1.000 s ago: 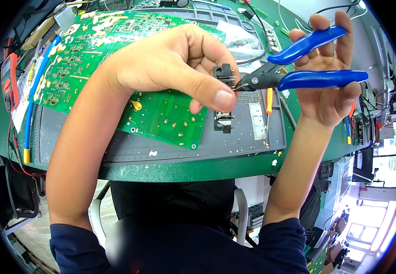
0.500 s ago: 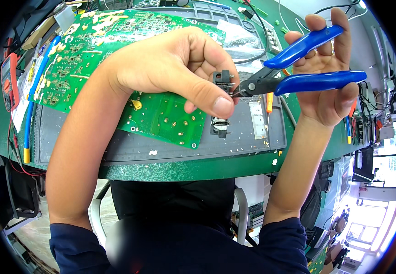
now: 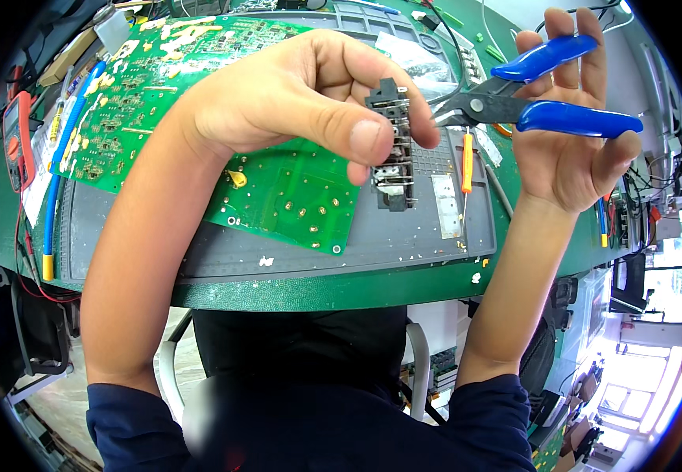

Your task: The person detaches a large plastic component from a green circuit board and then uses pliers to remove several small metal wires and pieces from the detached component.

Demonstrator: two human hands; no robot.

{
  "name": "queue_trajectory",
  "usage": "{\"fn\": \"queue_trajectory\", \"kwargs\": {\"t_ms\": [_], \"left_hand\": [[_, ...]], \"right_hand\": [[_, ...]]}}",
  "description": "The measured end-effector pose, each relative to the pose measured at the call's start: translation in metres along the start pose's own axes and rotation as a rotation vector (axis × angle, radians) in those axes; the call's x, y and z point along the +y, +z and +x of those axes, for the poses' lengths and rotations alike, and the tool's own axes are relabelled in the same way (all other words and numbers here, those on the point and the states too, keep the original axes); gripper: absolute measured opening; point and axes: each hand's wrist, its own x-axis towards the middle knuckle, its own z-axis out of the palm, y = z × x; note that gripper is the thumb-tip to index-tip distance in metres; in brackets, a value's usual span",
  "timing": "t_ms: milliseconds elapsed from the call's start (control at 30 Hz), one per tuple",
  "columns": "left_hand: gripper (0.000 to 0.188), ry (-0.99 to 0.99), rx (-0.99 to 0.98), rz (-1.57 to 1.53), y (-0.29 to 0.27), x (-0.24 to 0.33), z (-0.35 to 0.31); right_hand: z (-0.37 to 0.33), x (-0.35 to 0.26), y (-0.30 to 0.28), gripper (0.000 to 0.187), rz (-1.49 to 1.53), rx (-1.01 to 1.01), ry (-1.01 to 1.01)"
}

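Observation:
My left hand (image 3: 298, 106) is closed, pinching a long black connector (image 3: 392, 185) between thumb and fingers. Its pin side, with a row of metal legs, faces right and stands nearly upright. In my right hand (image 3: 557, 169) are blue-handled side cutters (image 3: 581, 118), the fingers around one handle and the thumb at the other. Their dark jaws lie just right of my left fingertips, apart from the connector's pins. Under my left arm lies a green circuit board (image 3: 278, 208) with a yellow part on it.
A grey work mat (image 3: 223, 263) covers the green table. On it, right of the connector, lie an orange-handled screwdriver (image 3: 467, 161) and a pale metal strip (image 3: 446, 206). White crumbs are scattered about. A red multimeter (image 3: 17, 141) stands at the left, by a blue tube (image 3: 58, 177).
The cutters have moved right and slightly up, their jaws withdrawing from the connector. My left hand has raised and turned the connector, so more of its pin row shows.

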Motion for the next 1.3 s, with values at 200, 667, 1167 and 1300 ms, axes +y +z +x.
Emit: {"fn": "queue_trajectory", "kwargs": {"t_ms": [200, 667, 1167, 1300], "left_hand": [[0.073, 0.032, 0.019, -0.012, -0.001, -0.003, -0.001], [0.072, 0.046, 0.027, -0.005, -0.002, -0.004, -0.001], [0.069, -0.008, 0.010, -0.027, 0.000, -0.002, -0.001], [0.068, 0.054, -0.003, -0.049, 0.001, -0.004, 0.000]], "right_hand": [[-0.004, 0.007, -0.008, 0.088, 0.085, 0.004, 0.012], [0.003, 0.006, -0.006, 0.090, 0.030, -0.079, 0.022], [0.004, 0.006, 0.002, 0.091, -0.041, -0.133, -0.012], [0.005, 0.007, 0.006, 0.091, -0.041, -0.110, -0.011]]}}
